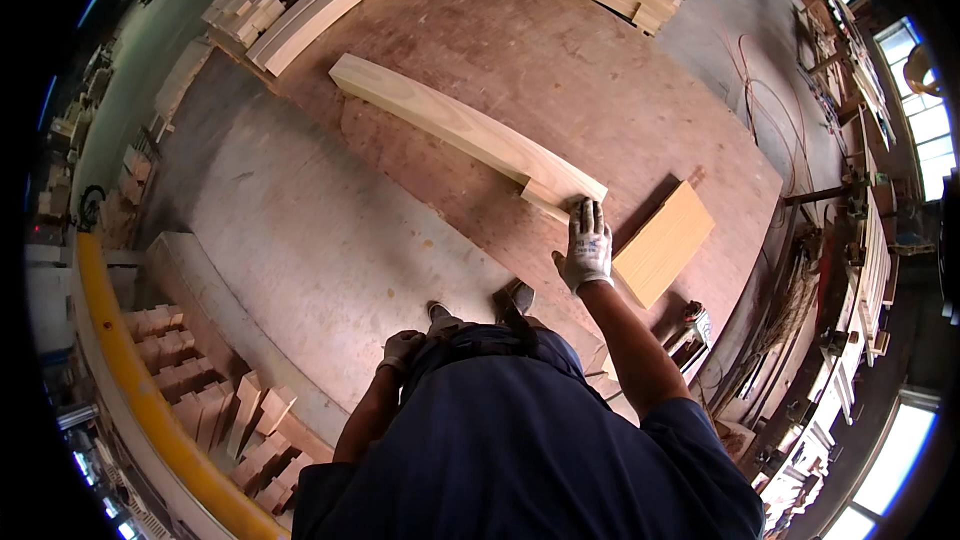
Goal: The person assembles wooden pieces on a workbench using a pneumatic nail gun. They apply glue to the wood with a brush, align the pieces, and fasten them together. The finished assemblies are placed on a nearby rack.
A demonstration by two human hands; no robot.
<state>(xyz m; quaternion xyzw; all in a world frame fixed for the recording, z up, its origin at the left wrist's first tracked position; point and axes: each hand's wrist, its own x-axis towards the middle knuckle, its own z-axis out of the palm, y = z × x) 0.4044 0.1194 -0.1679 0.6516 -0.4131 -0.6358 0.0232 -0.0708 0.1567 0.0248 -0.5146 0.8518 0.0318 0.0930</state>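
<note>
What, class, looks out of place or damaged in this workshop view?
At lower left, two pale wood pieces slant out of line with the neighbouring stacked pieces. The long beam at the right hand shows no obvious damage.

Daylight glares white through the windows (pixel 932 122) on my right, my beam (pixel 460 130) shows pale and sharp, soft shadow flanks the block (pixel 665 243), and fisheye bends the dim, seemingly blurred edges toward black.
</note>
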